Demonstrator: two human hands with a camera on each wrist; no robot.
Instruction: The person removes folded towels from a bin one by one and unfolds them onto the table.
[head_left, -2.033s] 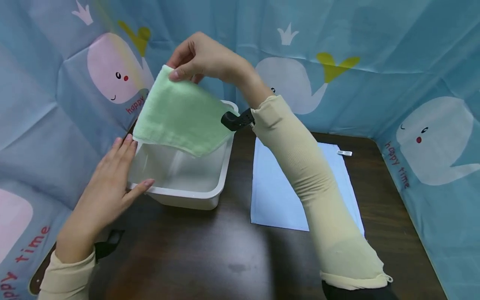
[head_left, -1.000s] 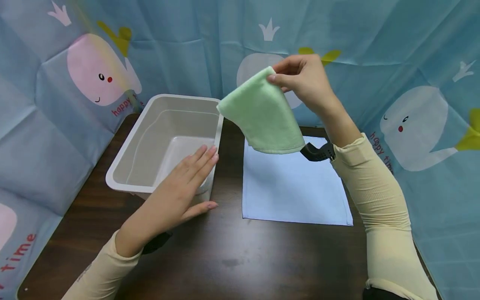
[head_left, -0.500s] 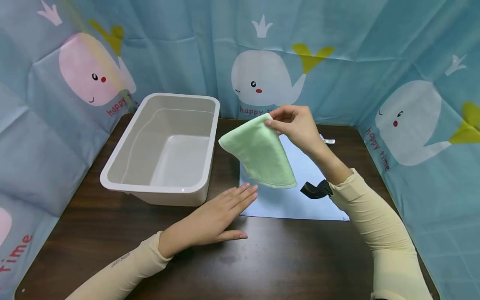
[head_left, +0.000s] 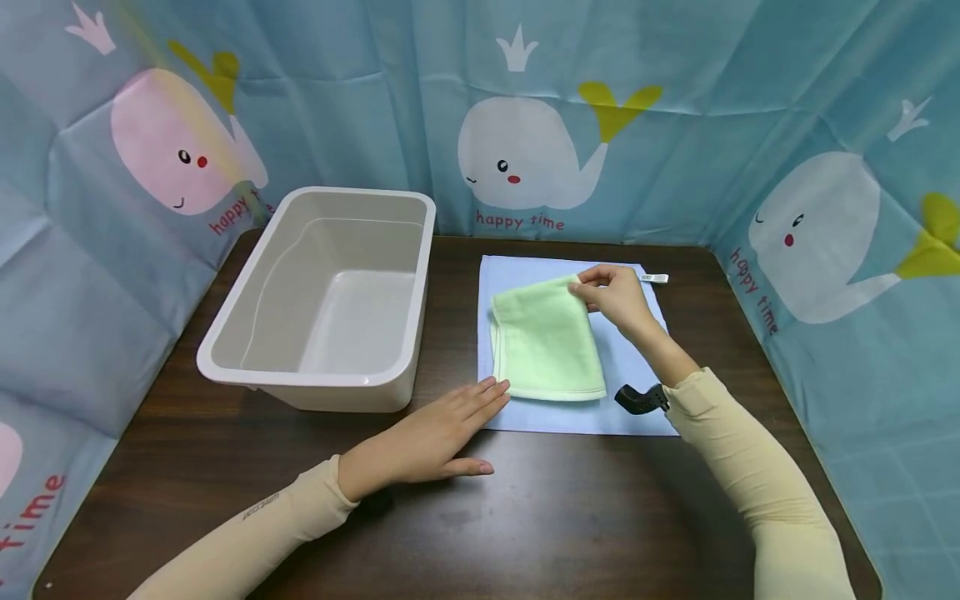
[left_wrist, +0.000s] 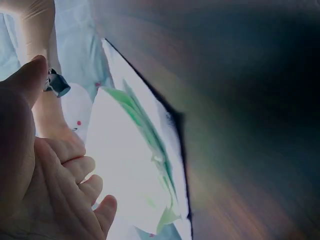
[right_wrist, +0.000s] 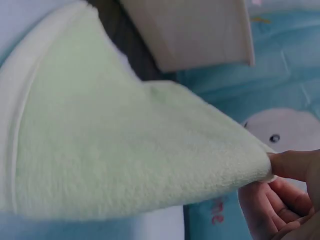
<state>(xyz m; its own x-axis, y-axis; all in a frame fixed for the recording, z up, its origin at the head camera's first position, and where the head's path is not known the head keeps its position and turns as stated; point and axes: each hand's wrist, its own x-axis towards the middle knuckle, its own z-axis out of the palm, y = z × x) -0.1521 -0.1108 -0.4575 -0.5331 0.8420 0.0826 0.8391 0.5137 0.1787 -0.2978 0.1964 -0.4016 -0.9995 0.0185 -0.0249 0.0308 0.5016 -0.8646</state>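
Green cloth (head_left: pixel 547 342): head view, spread over the blue cloth (head_left: pixel 555 419), which lies on the table (head_left: pixel 525 533).
Right hand (head_left: pixel 622 302): thumb and fingers pinch its far right corner.
Left hand (head_left: pixel 446 429): fingers straight, tips at its near left corner.
Laying it down: I judge it goes best if the pinched corner comes down slowly while the left fingertips steady the near edge, keeping layers aligned.
Tub (head_left: pixel 300 380): left of both cloths, inner floor in plain sight, no contents seen.
Cloth's edge: left wrist view, layered; glare is strong, so I cannot tell whether the fingertips touch it.
Pinched corner: right wrist view, held raised, fabric sloping away from the grip; the tub's outer wall shows beyond.
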